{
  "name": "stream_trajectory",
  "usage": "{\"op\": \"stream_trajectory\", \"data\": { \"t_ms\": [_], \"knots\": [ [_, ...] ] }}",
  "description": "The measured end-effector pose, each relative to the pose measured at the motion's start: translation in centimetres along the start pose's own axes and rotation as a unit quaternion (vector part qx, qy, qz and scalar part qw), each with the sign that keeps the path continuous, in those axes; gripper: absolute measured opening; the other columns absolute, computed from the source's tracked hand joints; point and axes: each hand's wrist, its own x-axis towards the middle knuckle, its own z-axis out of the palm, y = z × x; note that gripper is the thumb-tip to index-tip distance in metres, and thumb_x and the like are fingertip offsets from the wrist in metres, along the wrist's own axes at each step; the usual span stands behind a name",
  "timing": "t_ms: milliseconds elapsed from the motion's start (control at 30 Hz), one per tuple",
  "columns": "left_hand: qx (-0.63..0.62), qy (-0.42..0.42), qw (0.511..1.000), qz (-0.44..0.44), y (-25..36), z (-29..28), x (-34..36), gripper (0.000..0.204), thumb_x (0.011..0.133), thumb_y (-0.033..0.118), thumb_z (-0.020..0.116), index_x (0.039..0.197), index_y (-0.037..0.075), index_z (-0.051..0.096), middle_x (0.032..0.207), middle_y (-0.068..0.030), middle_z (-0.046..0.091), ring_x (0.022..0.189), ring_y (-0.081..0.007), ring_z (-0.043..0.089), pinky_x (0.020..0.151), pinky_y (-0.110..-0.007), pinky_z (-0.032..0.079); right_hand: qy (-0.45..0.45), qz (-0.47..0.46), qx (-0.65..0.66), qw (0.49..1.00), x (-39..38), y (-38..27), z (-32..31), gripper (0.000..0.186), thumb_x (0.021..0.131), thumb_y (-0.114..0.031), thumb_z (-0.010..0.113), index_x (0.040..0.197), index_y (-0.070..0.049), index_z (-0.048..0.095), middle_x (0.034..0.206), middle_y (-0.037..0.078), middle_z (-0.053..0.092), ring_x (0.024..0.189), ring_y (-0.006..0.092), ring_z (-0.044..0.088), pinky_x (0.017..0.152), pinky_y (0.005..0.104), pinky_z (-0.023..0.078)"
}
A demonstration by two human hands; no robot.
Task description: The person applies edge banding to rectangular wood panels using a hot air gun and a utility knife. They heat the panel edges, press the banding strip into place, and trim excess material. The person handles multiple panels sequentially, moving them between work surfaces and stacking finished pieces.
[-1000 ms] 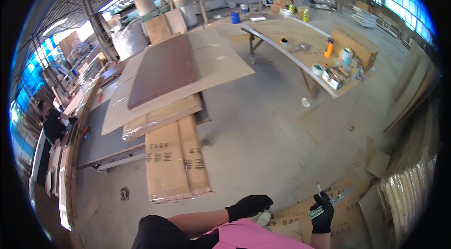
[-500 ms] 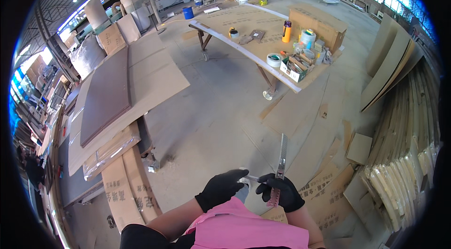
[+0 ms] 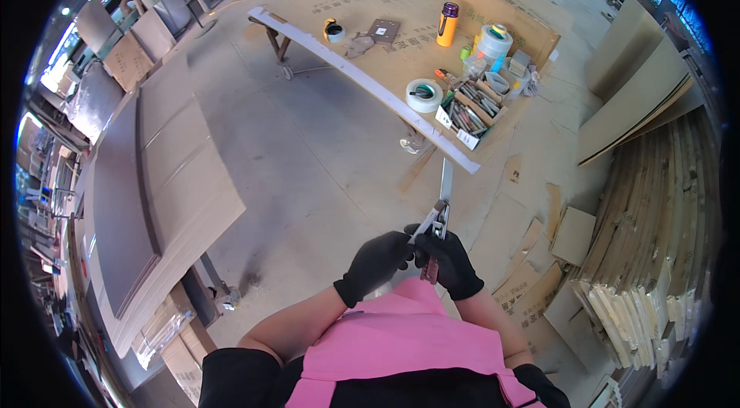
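Note:
My right hand (image 3: 453,267), in a black glove, is closed around a long silver metal tool (image 3: 446,181). Its flat blade-like end points up and away from me, while a reddish lower end shows beneath the fingers. Close against it, my left hand (image 3: 378,260), also gloved in black, pinches a slim silver-grey bar (image 3: 426,224). The bar slants across the lower part of the metal tool and appears to touch it. Fingers hide the lower end of the bar, and the exact kind of either piece cannot be made out.
Ahead stands a cardboard-covered table (image 3: 347,3) with a box of pens and tools (image 3: 479,111), tape rolls (image 3: 424,95) and an orange bottle (image 3: 447,25). Stacked panels (image 3: 173,154) lie at left. Wrapped boards (image 3: 640,254) lean at right, near cardboard scraps (image 3: 532,296) on the floor.
My hands have come together and risen, bringing the slim bar against the metal tool. The table now appears nearer, and the view has shifted toward the right.

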Motion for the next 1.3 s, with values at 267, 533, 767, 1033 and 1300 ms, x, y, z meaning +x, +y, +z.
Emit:
{"op": "stream_trajectory", "data": {
  "t_ms": [267,533,767,1033,1300],
  "knots": [
    [-0.185,0.066,0.98,-0.039,-3.1,-10.6,11.3,0.029,0.094,0.009,0.054,0.123,0.004,0.056,0.103,-0.0068,0.064,0.083,-0.0126,0.063,0.071,-0.028,0.053,0.104,-0.054,-0.012,0.993,24.5,-6.8,-11.3,0.023,0.095,-0.021,0.057,0.104,-0.001,0.061,0.08,0.008,0.066,0.053,0.0099,0.056,0.049,0.0228,0.045],
    [-0.072,0.216,0.958,-0.177,-2.5,-19.1,15.9,0.029,0.095,0.017,0.052,0.12,0.003,0.058,0.093,-0.0058,0.068,0.079,-0.0128,0.064,0.068,-0.026,0.051,0.314,0.099,-0.113,0.937,48.0,-7.7,-21.7,0.023,0.084,-0.029,0.069,0.081,-0.007,0.06,0.058,0.005,0.058,0.042,0.0128,0.051,0.04,0.0269,0.041],
    [0.07,0.172,0.972,-0.143,-4.4,-23.7,20.5,0.03,0.097,0.017,0.051,0.123,0.004,0.057,0.103,-0.008,0.067,0.091,-0.018,0.062,0.081,-0.03,0.05,0.151,0.133,-0.72,0.664,57.0,-4.5,-26.3,0.039,0.083,-0.044,0.064,0.11,-0.018,0.055,0.098,0.011,0.06,0.083,0.0279,0.06,0.069,0.0402,0.048],
    [0.193,0.218,0.955,-0.057,-8.3,-36.3,28.8,0.03,0.093,0.023,0.052,0.115,0.005,0.059,0.116,-0.0211,0.06,0.107,-0.0357,0.058,0.091,-0.041,0.045,0.145,0.258,-0.816,0.496,58.3,-6.8,-24.3,0.058,0.079,-0.051,0.065,0.13,-0.026,0.049,0.116,0.015,0.061,0.105,0.0336,0.059,0.085,0.0437,0.05],
    [0.108,0.193,0.974,-0.043,-7.7,-60.0,37.3,0.031,0.091,0.027,0.054,0.115,0.008,0.061,0.104,-0.0172,0.065,0.095,-0.0348,0.062,0.084,-0.043,0.049,0.359,0.017,-0.724,0.589,72.1,-11.4,-7.8,0.044,0.083,-0.038,0.062,0.12,-0.014,0.056,0.107,0.013,0.063,0.096,0.0291,0.06,0.081,0.0403,0.05]
  ]
}}
